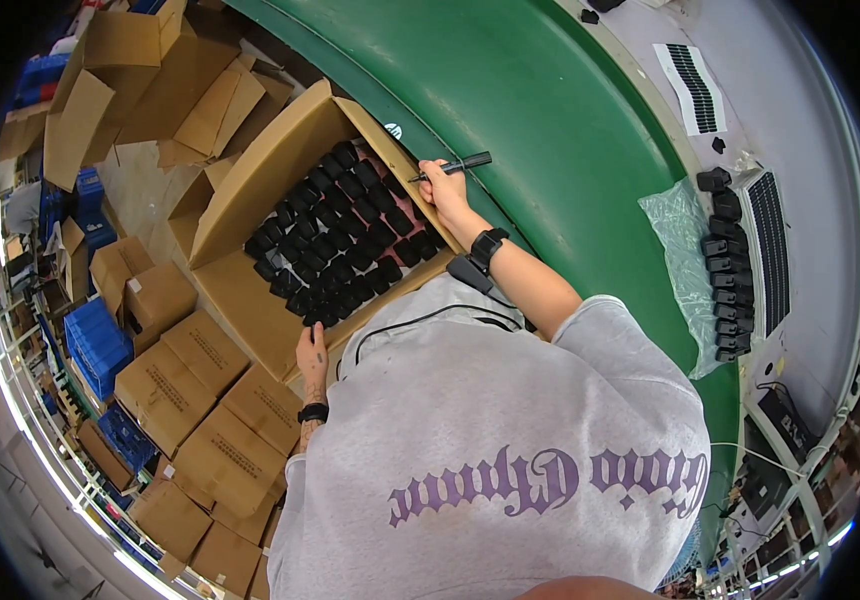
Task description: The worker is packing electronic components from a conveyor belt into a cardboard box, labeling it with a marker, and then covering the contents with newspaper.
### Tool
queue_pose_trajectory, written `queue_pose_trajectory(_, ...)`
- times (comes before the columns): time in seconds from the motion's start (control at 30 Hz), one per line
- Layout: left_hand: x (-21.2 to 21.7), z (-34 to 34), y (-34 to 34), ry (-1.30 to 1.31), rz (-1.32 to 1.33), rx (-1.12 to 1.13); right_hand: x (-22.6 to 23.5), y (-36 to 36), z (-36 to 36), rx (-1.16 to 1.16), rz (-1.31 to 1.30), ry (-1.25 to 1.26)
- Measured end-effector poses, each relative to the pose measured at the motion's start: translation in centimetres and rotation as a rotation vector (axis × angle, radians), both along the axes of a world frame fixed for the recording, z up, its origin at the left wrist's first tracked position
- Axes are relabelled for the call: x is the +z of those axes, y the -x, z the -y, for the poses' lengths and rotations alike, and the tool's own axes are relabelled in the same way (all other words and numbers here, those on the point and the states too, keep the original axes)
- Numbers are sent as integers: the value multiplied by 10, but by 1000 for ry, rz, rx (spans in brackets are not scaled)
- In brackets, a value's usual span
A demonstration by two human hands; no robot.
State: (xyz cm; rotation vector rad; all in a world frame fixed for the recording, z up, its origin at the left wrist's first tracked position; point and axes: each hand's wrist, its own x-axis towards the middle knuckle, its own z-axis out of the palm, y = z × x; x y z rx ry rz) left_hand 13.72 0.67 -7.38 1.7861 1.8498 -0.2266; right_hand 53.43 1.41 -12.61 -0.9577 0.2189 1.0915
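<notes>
My right hand (443, 190) is closed around a black marker pen (472, 161). The pen's tip meets the raised flap (382, 132) on the right side of an open cardboard box (258, 190). Rows of small black plastic pieces (335, 245) lie inside the box, with bits of pinkish lining showing between them. My left hand (312, 355) is at the box's near left edge, its fingers stretched toward the closest black pieces. Whether those fingertips touch a piece or only the cardboard is hard to make out. Each wrist wears a black band.
A green conveyor belt (570, 170) curves along the right. Beyond it, a row of black parts (732, 275) stands beside clear plastic wrap (678, 245). Closed cartons (190, 375) and a blue crate (98, 340) are stacked at left, with open cartons (130, 90) at far left.
</notes>
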Motion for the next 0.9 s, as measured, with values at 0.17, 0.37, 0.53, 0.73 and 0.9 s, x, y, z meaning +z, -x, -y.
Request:
queue_pose_trajectory(0.17, -3, 4, 2, -67, 49, -18, 5, -1, 1, 15, 5, 5)
queue_pose_trajectory(0.37, 14, -14, -15, -30, 272, -32, 5, -13, 13, -64, -210, 13)
queue_pose_trajectory(0.53, 105, -41, -128, -83, 562, -350, 47, -45, 40, -6, 147, -7)
queue_pose_trajectory(0.73, 181, -31, -234, -211, 695, -974, 153, -49, 72, 157, 480, -85)
queue_pose_trajectory(0.9, 191, -22, -257, -344, 685, -1150, 192, -30, 92, 108, 550, -230)
